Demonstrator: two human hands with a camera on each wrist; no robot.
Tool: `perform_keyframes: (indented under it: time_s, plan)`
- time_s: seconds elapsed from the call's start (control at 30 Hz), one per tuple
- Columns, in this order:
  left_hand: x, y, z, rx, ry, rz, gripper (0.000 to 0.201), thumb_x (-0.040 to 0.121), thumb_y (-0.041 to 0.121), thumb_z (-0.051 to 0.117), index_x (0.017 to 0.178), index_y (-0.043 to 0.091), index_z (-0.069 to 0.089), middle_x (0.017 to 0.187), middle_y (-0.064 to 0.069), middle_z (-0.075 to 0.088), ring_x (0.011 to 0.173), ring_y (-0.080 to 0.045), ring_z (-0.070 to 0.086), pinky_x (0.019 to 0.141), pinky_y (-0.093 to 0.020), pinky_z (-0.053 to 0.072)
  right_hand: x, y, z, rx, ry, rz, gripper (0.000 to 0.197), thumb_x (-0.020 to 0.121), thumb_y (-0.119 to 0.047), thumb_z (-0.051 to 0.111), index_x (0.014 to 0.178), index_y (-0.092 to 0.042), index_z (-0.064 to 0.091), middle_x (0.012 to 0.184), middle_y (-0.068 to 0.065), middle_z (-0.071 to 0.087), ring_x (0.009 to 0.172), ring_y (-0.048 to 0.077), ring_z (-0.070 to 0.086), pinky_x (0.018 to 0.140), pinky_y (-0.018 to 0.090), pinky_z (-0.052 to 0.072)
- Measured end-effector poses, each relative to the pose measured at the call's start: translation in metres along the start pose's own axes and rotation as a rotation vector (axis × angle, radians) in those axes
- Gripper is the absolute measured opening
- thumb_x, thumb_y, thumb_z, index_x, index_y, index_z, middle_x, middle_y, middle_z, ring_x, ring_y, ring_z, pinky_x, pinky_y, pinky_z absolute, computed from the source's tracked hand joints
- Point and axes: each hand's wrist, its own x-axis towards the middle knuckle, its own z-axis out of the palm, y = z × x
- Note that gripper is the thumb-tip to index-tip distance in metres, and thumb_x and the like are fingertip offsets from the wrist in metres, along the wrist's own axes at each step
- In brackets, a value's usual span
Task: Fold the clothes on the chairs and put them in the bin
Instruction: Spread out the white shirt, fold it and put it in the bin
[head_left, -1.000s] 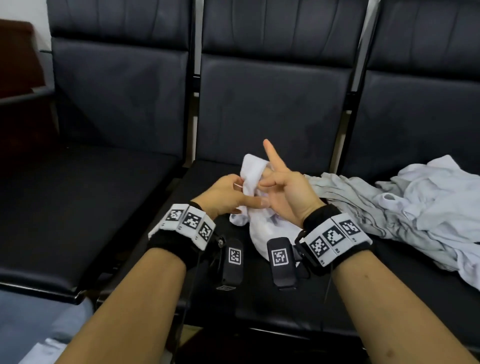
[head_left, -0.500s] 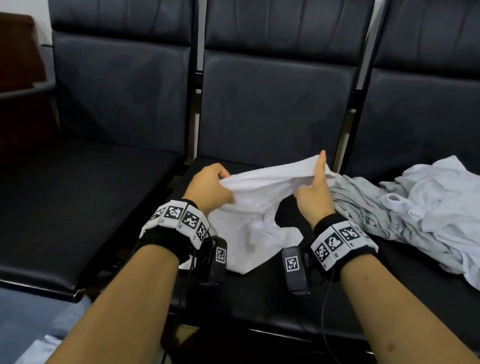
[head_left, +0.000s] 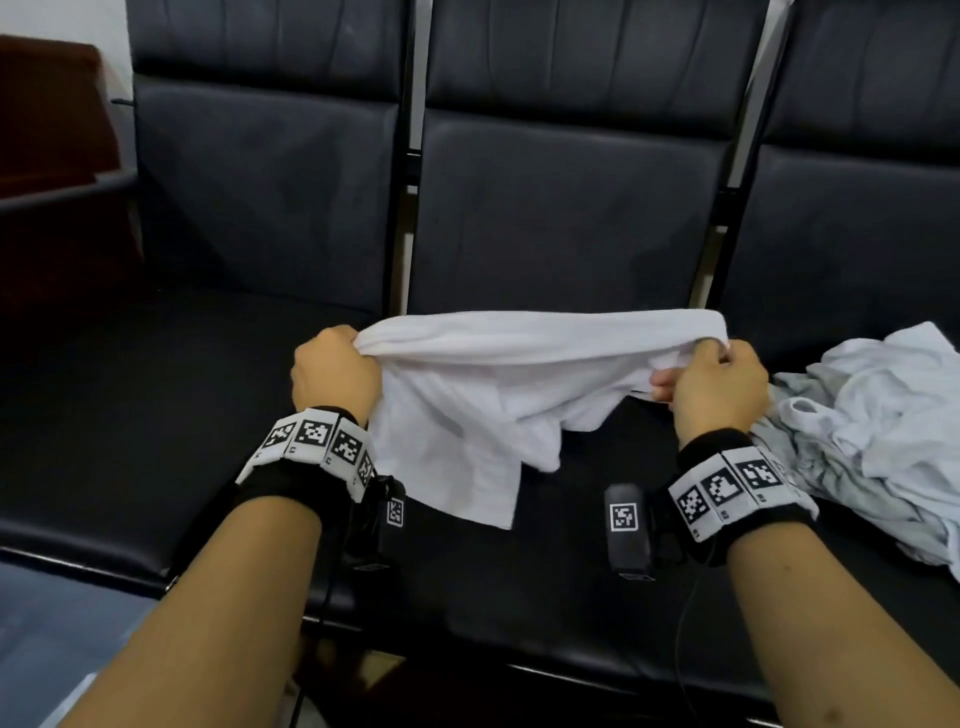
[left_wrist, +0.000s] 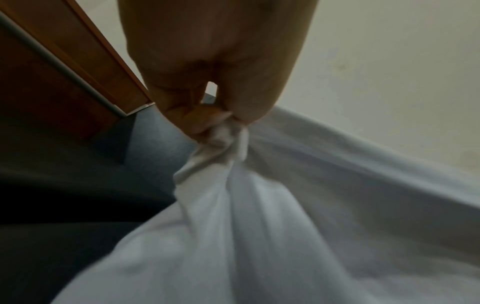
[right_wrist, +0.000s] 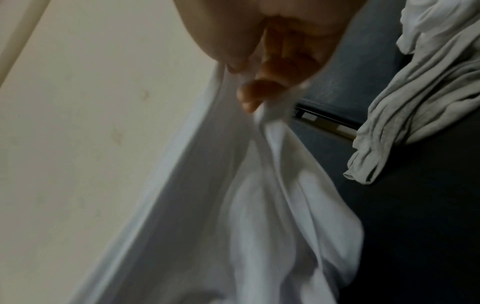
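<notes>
My left hand clenches one bunched end of the white shirt, above the middle seat. The shirt's top edge runs taut, left to right, level across that seat, with the rest hanging below and its bottom seemingly touching the cushion. My right hand pinches the other end. Right of it lies the pile. No bin shows. Both hands sit equally near, so I reckon the fold turns on that level axis.

A white shirt is stretched wide above the middle chair, its lower part drooping onto the seat. At 3 o'clock, crumpled grey and white clothes lie heaped on the neighbouring seat.
</notes>
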Motion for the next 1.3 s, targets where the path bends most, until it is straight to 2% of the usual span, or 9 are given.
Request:
perform_keyframes:
  time_s: [0.1,0.23,0.4,0.53,0.63,0.8,0.97,1.2,1.3]
  plan:
    - [0.002,-0.002,-0.008,-0.15,0.075,-0.065,0.02,0.083,0.003,0.045,0.091,0.002,0.064,0.085,-0.015,0.063,0.074,-0.032,0.057,0.067,-0.034,0.049,-0.001,0.0,0.002,0.121,-0.185,0.196,0.029,0.102,-0.033,0.032,0.087,-0.018,0.052,0.072,0.012,0.069,0.052,0.025,0.065,0.048,0.028,0.053]
    - [0.0,0.001,-0.018,-0.308,0.12,-0.036,0.034,0.084,-0.002,0.045,0.114,0.005,0.061,0.11,-0.016,0.063,0.101,-0.034,0.058,0.083,-0.034,0.048,-0.004,0.005,0.004,0.027,-0.292,0.049,0.027,0.095,-0.04,0.036,0.103,-0.036,0.062,0.105,-0.005,0.066,0.101,0.022,0.065,0.088,0.042,0.054]
    - [0.002,0.005,-0.033,-0.431,0.355,0.138,0.042,0.085,-0.003,0.041,0.125,0.003,0.053,0.136,-0.016,0.046,0.119,-0.022,0.048,0.09,-0.008,0.033,0.001,-0.006,0.003,0.258,-0.388,-0.099,0.057,0.101,-0.034,0.034,0.15,-0.047,0.009,0.159,-0.014,0.016,0.14,0.007,0.028,0.111,0.035,0.033]
    - [-0.003,0.009,-0.04,-0.234,0.371,0.009,0.032,0.083,0.009,0.043,0.11,0.014,0.059,0.143,-0.01,0.036,0.128,-0.034,0.033,0.101,-0.027,0.03,0.007,-0.002,0.0,-0.053,-0.314,-0.162,0.044,0.1,-0.033,0.038,0.143,-0.025,0.043,0.152,-0.002,0.037,0.139,0.016,0.036,0.112,0.034,0.03]
    - [-0.003,0.01,-0.045,-0.148,0.122,-0.094,0.019,0.083,0.021,0.044,0.086,0.017,0.062,0.118,-0.012,0.057,0.109,-0.034,0.048,0.094,-0.04,0.04,0.008,0.015,-0.003,-0.544,-0.321,-0.065,0.04,0.097,-0.037,0.044,0.105,-0.008,0.07,0.119,0.015,0.063,0.116,0.035,0.054,0.091,0.035,0.039]
    - [-0.019,0.021,-0.028,-0.118,-0.373,-0.009,0.02,0.089,0.019,0.057,0.076,0.003,0.059,0.073,-0.007,0.057,0.072,-0.023,0.056,0.054,-0.028,0.04,-0.013,0.01,0.007,-0.422,-0.66,0.082,0.04,0.082,-0.012,0.066,0.121,-0.023,0.064,0.102,0.001,0.066,0.092,0.019,0.059,0.076,0.028,0.046]
    - [-0.043,0.048,0.005,-0.327,-0.704,0.052,0.027,0.075,0.003,0.07,0.097,0.014,0.059,0.098,-0.006,0.064,0.091,-0.019,0.062,0.079,-0.033,0.052,-0.056,-0.016,0.022,-0.22,-1.283,-0.018,0.112,0.065,-0.013,0.088,0.148,-0.047,0.021,0.136,-0.018,0.043,0.118,0.012,0.059,0.093,0.026,0.052]
    - [-0.048,0.046,0.027,-0.479,-0.767,0.077,0.054,0.071,0.03,0.084,0.114,0.013,0.055,0.11,-0.005,0.062,0.099,-0.013,0.06,0.083,-0.027,0.05,-0.051,-0.016,0.036,-0.609,-0.854,-0.198,0.014,0.09,-0.016,0.056,0.09,-0.006,0.066,0.089,0.011,0.07,0.087,0.029,0.067,0.079,0.038,0.053]
    - [-0.055,0.035,0.041,-0.258,-1.002,0.229,0.102,0.046,0.055,0.092,0.132,0.024,0.045,0.126,0.005,0.058,0.12,-0.016,0.055,0.098,-0.042,0.048,-0.045,-0.021,0.029,-0.023,-0.772,0.158,0.013,0.091,-0.013,0.054,0.084,-0.013,0.064,0.08,0.005,0.068,0.079,0.019,0.066,0.074,0.034,0.053]
